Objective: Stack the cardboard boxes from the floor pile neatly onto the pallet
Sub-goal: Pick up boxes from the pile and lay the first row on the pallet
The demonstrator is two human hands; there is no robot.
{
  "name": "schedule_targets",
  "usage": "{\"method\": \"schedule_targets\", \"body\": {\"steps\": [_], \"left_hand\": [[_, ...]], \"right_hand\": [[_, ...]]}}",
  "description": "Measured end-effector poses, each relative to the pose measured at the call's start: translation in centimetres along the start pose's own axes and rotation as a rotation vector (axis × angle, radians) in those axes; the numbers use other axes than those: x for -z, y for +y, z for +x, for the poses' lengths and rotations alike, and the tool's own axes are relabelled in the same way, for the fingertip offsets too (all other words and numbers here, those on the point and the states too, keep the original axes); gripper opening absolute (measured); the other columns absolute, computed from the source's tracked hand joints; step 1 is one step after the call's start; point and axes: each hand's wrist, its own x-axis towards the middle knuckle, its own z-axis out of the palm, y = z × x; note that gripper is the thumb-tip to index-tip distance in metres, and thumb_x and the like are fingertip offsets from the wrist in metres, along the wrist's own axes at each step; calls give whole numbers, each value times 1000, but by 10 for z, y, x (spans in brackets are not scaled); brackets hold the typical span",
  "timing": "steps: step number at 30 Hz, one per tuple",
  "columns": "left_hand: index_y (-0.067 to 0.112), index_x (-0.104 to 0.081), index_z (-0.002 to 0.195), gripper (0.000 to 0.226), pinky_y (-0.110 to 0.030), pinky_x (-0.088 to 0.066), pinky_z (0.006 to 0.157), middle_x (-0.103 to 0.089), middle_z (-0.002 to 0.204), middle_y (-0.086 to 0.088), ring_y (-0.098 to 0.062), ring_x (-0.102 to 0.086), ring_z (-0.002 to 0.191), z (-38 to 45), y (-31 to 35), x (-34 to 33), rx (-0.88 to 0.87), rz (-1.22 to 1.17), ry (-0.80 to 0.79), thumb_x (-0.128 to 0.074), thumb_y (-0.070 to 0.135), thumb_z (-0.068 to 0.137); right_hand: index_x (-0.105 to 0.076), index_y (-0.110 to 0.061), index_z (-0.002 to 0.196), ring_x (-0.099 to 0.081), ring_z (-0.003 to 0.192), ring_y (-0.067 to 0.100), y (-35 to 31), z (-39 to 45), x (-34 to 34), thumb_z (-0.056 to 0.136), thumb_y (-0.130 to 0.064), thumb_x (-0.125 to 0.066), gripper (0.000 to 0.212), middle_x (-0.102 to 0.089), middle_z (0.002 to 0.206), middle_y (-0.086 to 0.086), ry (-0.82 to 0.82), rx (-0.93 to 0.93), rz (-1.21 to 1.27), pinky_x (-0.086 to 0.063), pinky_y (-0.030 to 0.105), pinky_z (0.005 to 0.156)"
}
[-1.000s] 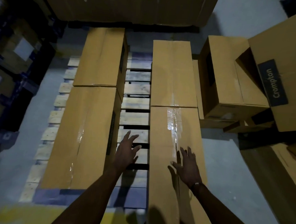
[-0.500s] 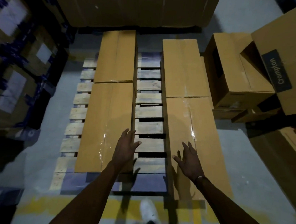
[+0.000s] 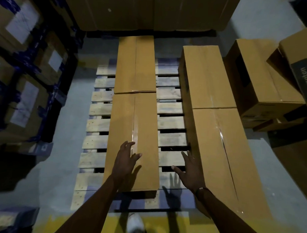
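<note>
While boxes [image 3: 133,140] flank it, pallet [image 3: 171,124] centre slats lie bare.

Both bare arms reach forward and down. The left hand [image 3: 126,160] is held palm down with fingers [image 3: 130,144] loosely spread; the right hand [image 3: 190,171] likewise, fingers splayed, a dark band at its wrist.

Warehouse, wooden pallet [image 3: 170,108], stacked cartons [image 3: 25,87]

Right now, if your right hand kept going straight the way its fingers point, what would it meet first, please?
Probably the inner side wall of the long brown cardboard box beside the right hand, though depth is unclear.
</note>
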Motion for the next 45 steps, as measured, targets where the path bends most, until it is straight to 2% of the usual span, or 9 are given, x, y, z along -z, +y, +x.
{"method": "schedule_targets", "body": {"steps": [3, 7, 18, 22, 26, 32, 36, 40, 45], "left_hand": [[20, -47, 150, 64, -45, -46, 110, -37, 160, -8, -28, -46, 138, 14, -18, 17, 2, -9, -27, -70, 44, 95], [19, -44, 152, 67, -38, -41, 109, -29, 164, -9, -29, -42, 142, 33, -36, 21, 31, 7, -20, -72, 38, 95], [23, -35, 156, 96, -64, -28, 118, -14, 168, -16, -41, -16, 153, 74, -91, 13, 137, 136, 3, -82, 56, 79], [30, -30, 158, 113, -64, -28, 118, -7, 169, -17, -43, -13, 153, 83, -105, 7, 165, 90, 7, -89, 60, 67], [29, -30, 156, 119, -52, -38, 112, -19, 162, -21, -43, -28, 146, 86, -112, 0, 128, 56, 21, -96, 53, 59], [28, -35, 152, 122, -53, -43, 107, -30, 154, -20, -43, -38, 137, 85, -106, -6, 120, 75, 78, -97, 57, 51], [29, -34, 151, 123, -57, -44, 107, -26, 156, -20, -45, -35, 139, 79, -93, -13, 117, 64, 65, -98, 57, 49], [29, -34, 152, 123, -60, -42, 108, -19, 160, -20, -48, -28, 142, 66, -75, -27, 99, 53, 50, -98, 55, 51], [25, -35, 154, 121, -60, -41, 108, -16, 161, -23, -50, -26, 143, 40, -45, -55, 81, 42, 36, -99, 50, 54]], "right_hand": [[-25, -21, 162, -16, 156, 25, -24, 15, -11, 96, -56, -62, 84, -16, 170, 3, -18, 4, 14, -19, 39, 123], [-28, -20, 161, -21, 155, 24, -34, 40, -34, 94, -53, -66, 84, -21, 170, 4, -26, 8, 73, -24, 40, 123], [-24, -15, 162, -20, 156, 24, -36, 103, -85, 94, -37, -73, 87, -25, 168, 9, -88, 9, 126, -18, 35, 123], [-30, -16, 160, -31, 151, 27, -31, 116, -102, 87, -30, -81, 91, -38, 162, 7, -109, 10, 181, -29, 45, 122], [-31, -21, 159, -52, 133, 22, -25, 121, -113, 81, -20, -86, 95, -54, 149, 2, -107, 24, 247, -47, 44, 110], [-32, -20, 160, -58, 126, 20, -21, 121, -113, 80, -9, -85, 97, -61, 141, 1, -96, 41, 282, -53, 44, 105], [-33, -17, 159, -57, 126, 21, -19, 111, -98, 81, -5, -84, 94, -60, 142, 4, -98, 48, 286, -52, 39, 106], [-28, -14, 161, -56, 130, 24, -5, 92, -78, 82, -7, -84, 98, -57, 147, 7, -85, 43, 262, -50, 43, 108], [-23, -15, 162, -57, 122, 14, 22, 62, -46, 83, -7, -83, 99, -57, 146, 3, -86, 49, 246, -51, 33, 106]]}}
